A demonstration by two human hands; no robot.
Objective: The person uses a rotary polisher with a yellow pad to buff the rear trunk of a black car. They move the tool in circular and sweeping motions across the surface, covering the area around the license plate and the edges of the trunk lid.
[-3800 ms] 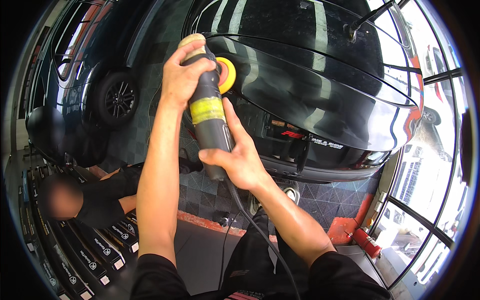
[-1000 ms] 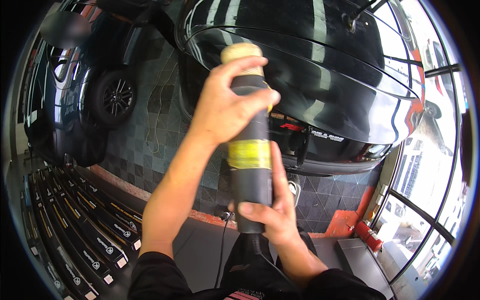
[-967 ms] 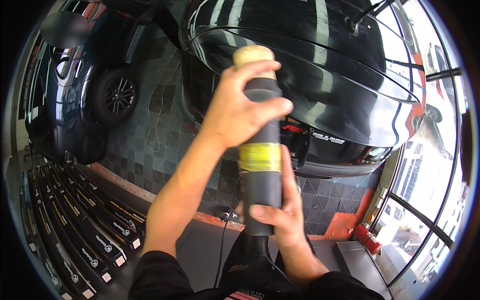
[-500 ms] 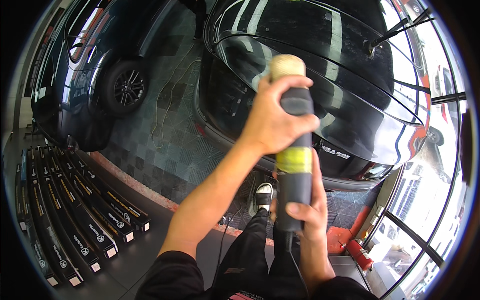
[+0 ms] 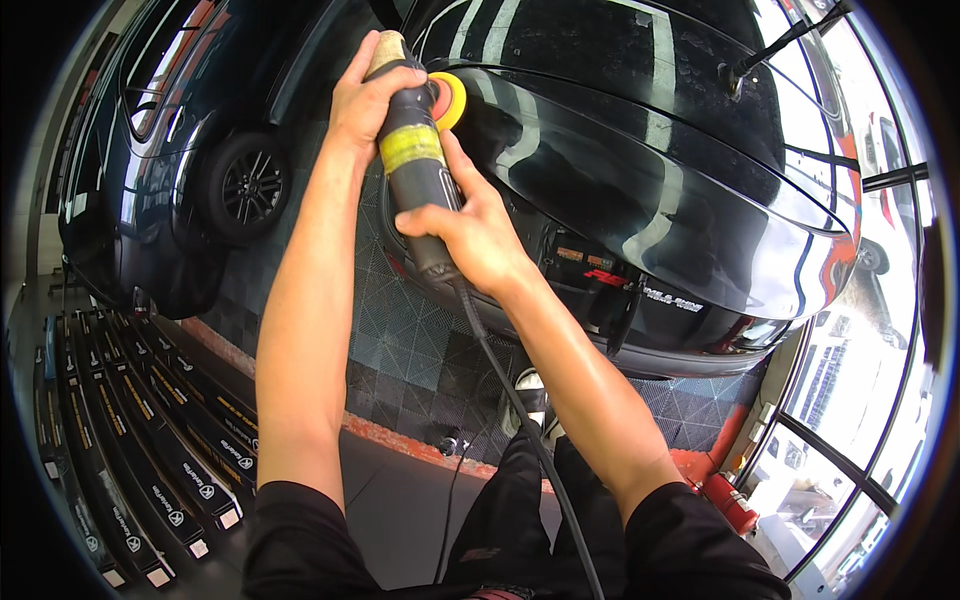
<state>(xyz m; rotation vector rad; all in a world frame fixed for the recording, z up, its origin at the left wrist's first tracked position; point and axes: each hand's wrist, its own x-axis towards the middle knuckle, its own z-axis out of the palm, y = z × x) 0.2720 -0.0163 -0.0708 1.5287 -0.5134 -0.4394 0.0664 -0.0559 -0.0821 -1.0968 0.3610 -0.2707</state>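
A corded polisher (image 5: 411, 150), black with a yellow-green band, is held in both my hands over the left rear corner of a glossy black car (image 5: 600, 190). My left hand (image 5: 358, 108) wraps round its tan-tipped head. Lower down, my right hand (image 5: 478, 232) grips the body near the cord end, thumb across the top. The yellow and red round pad (image 5: 452, 100) faces right, tilted on edge against the car's curved corner; whether it presses on the paint I cannot tell. From the grip a black cord (image 5: 520, 405) trails down between my arms.
Another dark car (image 5: 130, 200) with a black wheel (image 5: 250, 180) stands at left. Long black boxes (image 5: 150, 440) lie in rows at lower left. A red fire extinguisher (image 5: 730, 503) is by the glass wall at right. Dark floor tiles (image 5: 390, 340) lie below.
Both hands have carried the polisher up and to the left, from in front of the car's middle to its left corner. It is turned, so the yellow pad now shows.
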